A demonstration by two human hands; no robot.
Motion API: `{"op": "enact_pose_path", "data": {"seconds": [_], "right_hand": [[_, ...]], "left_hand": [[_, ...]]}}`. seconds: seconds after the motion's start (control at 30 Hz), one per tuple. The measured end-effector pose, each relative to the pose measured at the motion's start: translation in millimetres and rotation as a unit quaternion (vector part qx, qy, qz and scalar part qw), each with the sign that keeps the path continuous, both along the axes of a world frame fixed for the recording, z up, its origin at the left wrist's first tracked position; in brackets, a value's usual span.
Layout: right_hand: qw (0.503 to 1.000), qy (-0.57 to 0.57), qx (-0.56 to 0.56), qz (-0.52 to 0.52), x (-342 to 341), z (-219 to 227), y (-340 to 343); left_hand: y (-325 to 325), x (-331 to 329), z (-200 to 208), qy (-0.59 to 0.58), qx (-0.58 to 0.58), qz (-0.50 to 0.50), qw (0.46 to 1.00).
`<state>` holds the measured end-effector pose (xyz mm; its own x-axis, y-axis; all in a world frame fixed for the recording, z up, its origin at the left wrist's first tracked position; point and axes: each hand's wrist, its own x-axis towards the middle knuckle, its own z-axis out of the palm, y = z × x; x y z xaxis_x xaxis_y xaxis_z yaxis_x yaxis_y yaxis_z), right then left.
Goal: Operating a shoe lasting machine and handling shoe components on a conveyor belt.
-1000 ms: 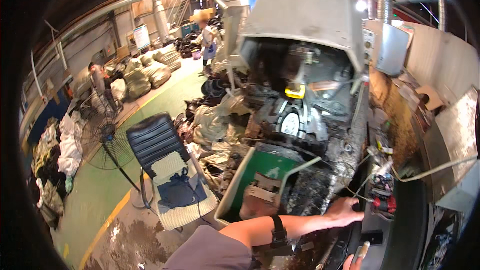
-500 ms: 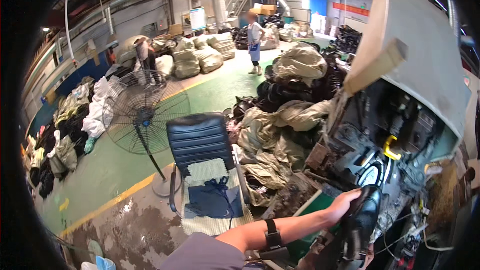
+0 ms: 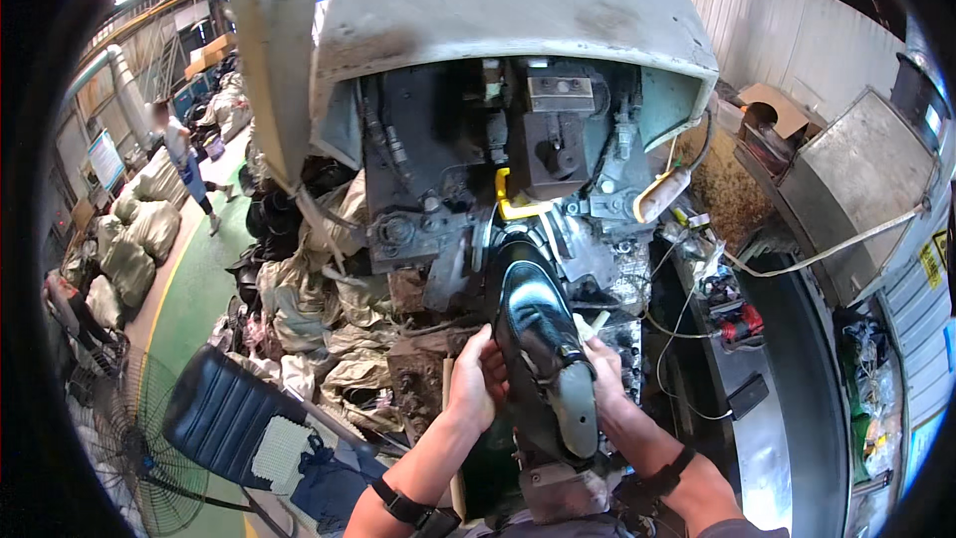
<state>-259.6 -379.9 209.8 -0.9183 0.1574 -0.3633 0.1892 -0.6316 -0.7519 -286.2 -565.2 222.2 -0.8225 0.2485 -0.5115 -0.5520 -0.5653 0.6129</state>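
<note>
black shoe (image 3: 538, 324) held in right grip (image 3: 605, 371); that grip partly hidden.

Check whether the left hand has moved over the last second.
Yes, leftward. Against the yellow bracket on the machine, the left hand was low to the right; now it's low to the left, beside the black shoe.

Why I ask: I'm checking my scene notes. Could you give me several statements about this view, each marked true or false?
The shoe is between the left hand and the right hand. True.
The shoe is white. False: it is black.
The yellow part shows beyond the shoe, under the machine's hood. True.
The fan stands on the right. False: it stands on the left.
The chair has a dark backrest. True.
</note>
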Motion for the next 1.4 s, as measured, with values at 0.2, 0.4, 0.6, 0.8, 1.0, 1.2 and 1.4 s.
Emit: {"op": "enact_pose_path", "data": {"seconds": [0.2, 0.4, 0.6, 0.8, 1.0, 1.2, 1.4], "right_hand": [[0.991, -0.026, -0.128, -0.024, -33.6, -26.0, 4.7], [0.995, -0.013, -0.091, -0.025, -43.5, -22.5, 1.3], [0.995, -0.045, -0.085, -0.036, -45.5, -23.3, 4.2], [0.996, -0.034, -0.072, -0.044, -56.8, -55.1, 0.2], [0.998, 0.015, -0.054, -0.008, -67.0, -79.3, 2.0], [0.991, 0.026, -0.125, -0.038, -72.4, -82.7, -0.4], [0.983, -0.032, -0.174, -0.041, -66.9, -68.1, -4.5]], "left_hand": [[14.9, -21.0, -24.1, 0.005, 0.022, 0.036, 0.999], [17.2, -28.5, -23.4, -0.024, 0.058, 0.055, 0.997], [26.4, -27.1, -5.9, -0.046, 0.1, 0.069, 0.992], [36.8, -37.4, -66.8, 0.017, 0.063, 0.156, 0.986], [42.9, -45.7, -83.7, 0.052, -0.001, 0.191, 0.98], [48.5, -51.4, -101.9, 0.057, -0.076, 0.218, 0.971], [43.9, -54.2, -113.4, 0.089, 0.013, 0.218, 0.972]]}}
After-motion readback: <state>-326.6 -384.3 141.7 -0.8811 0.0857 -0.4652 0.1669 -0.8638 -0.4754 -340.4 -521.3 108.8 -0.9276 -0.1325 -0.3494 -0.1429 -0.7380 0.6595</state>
